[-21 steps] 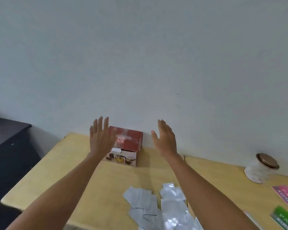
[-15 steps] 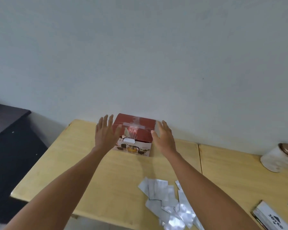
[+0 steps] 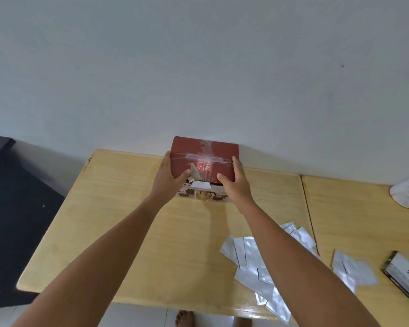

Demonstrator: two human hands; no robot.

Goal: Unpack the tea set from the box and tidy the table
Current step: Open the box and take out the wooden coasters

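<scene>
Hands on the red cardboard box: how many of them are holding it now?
2. The left hand grips the left side of the red cardboard box, thumb on its top; the right hand grips the right side the same way. Their fingers behind the box are hidden.

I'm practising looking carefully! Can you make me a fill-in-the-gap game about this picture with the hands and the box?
1. The box top is mostly the colour ____.
2. The left hand and right hand both hold the ____.
3. The box stands at the table's far edge, against the ____.
4. The silver packets lie on the table nearest the ____ arm.

Missing words: red; box; wall; right
</scene>
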